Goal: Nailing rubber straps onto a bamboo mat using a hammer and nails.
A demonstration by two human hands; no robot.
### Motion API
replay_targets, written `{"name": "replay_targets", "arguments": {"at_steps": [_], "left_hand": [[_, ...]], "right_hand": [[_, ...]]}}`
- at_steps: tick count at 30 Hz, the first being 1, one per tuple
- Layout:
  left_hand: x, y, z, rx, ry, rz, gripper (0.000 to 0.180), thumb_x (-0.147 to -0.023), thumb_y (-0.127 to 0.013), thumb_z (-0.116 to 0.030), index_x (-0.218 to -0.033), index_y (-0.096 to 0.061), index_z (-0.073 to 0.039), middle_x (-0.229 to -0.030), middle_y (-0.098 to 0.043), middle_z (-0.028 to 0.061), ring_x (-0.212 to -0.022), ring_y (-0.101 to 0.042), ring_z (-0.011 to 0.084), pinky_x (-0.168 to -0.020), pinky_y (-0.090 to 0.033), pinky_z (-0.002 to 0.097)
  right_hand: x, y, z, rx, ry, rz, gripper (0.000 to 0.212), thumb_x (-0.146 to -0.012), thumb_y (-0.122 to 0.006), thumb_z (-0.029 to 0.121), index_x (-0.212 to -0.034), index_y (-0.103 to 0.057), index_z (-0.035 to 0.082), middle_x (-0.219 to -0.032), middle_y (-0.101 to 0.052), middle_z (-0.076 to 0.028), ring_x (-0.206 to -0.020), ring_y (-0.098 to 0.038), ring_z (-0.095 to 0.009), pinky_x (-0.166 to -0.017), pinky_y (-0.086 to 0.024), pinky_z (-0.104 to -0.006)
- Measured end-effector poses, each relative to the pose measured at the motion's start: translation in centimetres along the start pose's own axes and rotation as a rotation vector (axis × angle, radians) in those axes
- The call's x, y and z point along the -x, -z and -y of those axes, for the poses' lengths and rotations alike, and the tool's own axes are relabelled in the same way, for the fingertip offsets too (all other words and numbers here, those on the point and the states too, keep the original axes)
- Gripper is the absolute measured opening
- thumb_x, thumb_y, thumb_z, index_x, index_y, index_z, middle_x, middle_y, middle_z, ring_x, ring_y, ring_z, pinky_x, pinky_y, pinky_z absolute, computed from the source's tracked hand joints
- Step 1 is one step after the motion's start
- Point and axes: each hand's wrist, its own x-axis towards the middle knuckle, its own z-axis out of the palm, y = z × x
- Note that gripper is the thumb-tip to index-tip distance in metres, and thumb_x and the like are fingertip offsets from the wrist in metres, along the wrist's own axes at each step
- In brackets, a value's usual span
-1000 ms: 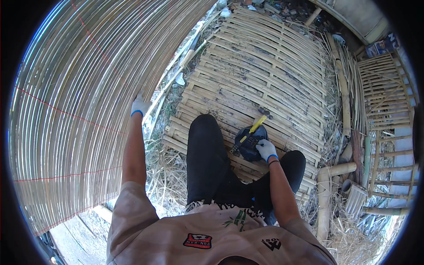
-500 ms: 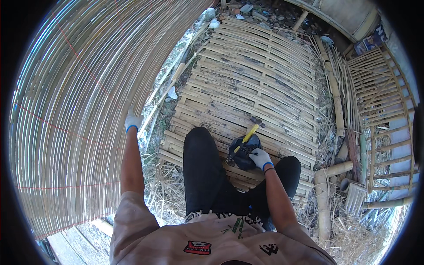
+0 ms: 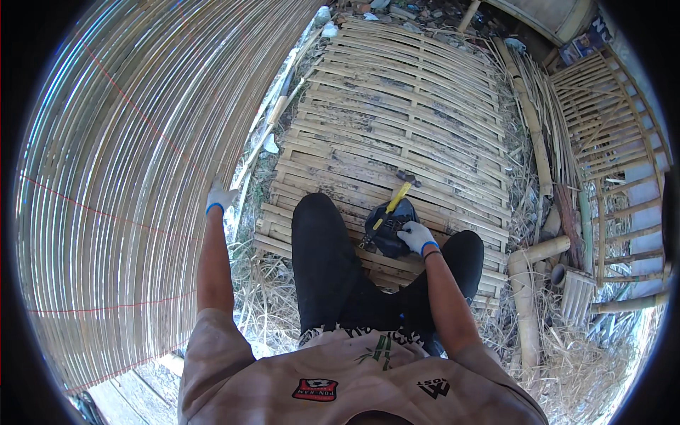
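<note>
At the right edge of a tall bamboo slat screen (image 3: pixel 134 184) is my left hand (image 3: pixel 221 197), in a white glove with a blue cuff. It is closed on the screen's edge, with some fingers hidden. Between my knees a black pouch-like holder (image 3: pixel 388 245) rests on the bamboo slat platform (image 3: pixel 368 142). Across it lies a hammer (image 3: pixel 398 198) with a yellow and black handle, its head pointing away from me. My gloved right hand (image 3: pixel 416 238) dips into the holder, fingertips bunched together over small dark pieces too small to name.
Bamboo poles (image 3: pixel 528 113) and thin strips lie along the platform's right side. Farther right stands a bamboo slatted frame (image 3: pixel 609 134). Thick cut bamboo (image 3: pixel 524 304) and dry grass are at the near right. Rubble (image 3: pixel 404 13) lies beyond the platform's far end.
The view has shifted slightly. My left hand stays at the screen's edge, and my right hand remains at the holder with its fingers a little farther in. The hammer lies as before.
</note>
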Motion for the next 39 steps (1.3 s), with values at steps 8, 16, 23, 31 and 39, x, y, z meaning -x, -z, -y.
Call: {"name": "replay_targets", "arguments": {"at_steps": [8, 16, 23, 31, 39], "left_hand": [[2.8, -6.0, 0.8, 0.167, -0.114, 0.106, 0.073, -0.078, -0.077, -0.031, -0.139, -0.047, -0.002, -0.125, -0.061, 0.0206, -0.113, -0.06, 0.0287, -0.096, -0.048, 0.0383], [11.1, -8.6, -16.4, 0.522, -0.388, 0.209, 0.054, -0.087, -0.07, -0.022, -0.134, -0.053, -0.003, -0.123, -0.061, 0.0147, -0.114, -0.058, 0.0239, -0.1, -0.044, 0.034], [20.5, -16.3, -28.6, 0.33, -0.481, 0.761, 0.08, -0.081, -0.077, -0.035, -0.143, -0.041, 0.001, -0.14, -0.051, 0.0234, -0.128, -0.052, 0.0294, -0.105, -0.041, 0.0363], [21.1, -17.1, -27.6, -0.099, -0.624, 0.852, 0.081, -0.075, -0.073, -0.046, -0.141, -0.047, -0.006, -0.135, -0.055, 0.0229, -0.126, -0.053, 0.0361, -0.106, -0.041, 0.0399], [20.0, -19.2, -27.2, -0.021, -0.66, 0.823, 0.065, -0.08, -0.073, -0.036, -0.132, -0.053, -0.003, -0.129, -0.059, 0.0215, -0.119, -0.057, 0.0331, -0.101, -0.044, 0.038]], "right_hand": [[0.9, 0.6, 0.8, 0.064, 0.09, -0.147, 0.045, -0.081, -0.068, 0.041, -0.111, -0.065, 0.008, -0.11, -0.068, -0.018, -0.106, -0.063, -0.036, -0.092, -0.05, -0.0441], [2.6, 0.8, 1.9, 0.027, 0.201, -0.244, 0.056, -0.071, -0.075, 0.05, -0.109, -0.064, 0.01, -0.107, -0.069, -0.016, -0.103, -0.064, -0.036, -0.089, -0.051, -0.0448], [1.4, -0.3, 1.6, 0.336, 0.232, 0.089, 0.054, -0.066, -0.08, 0.042, -0.107, -0.068, 0.008, -0.106, -0.069, -0.015, -0.102, -0.065, -0.034, -0.088, -0.051, -0.0434], [0.8, -0.5, 1.0, 0.367, 0.301, 0.12, 0.027, -0.075, -0.073, 0.032, -0.087, -0.075, 0.008, -0.092, -0.071, -0.017, -0.091, -0.067, -0.035, -0.083, -0.052, -0.0443], [-0.2, -0.3, 0.4, 0.374, 0.288, 0.075, 0.029, -0.075, -0.072, 0.035, -0.087, -0.076, 0.008, -0.092, -0.072, -0.017, -0.09, -0.068, -0.034, -0.082, -0.052, -0.0447]]}}
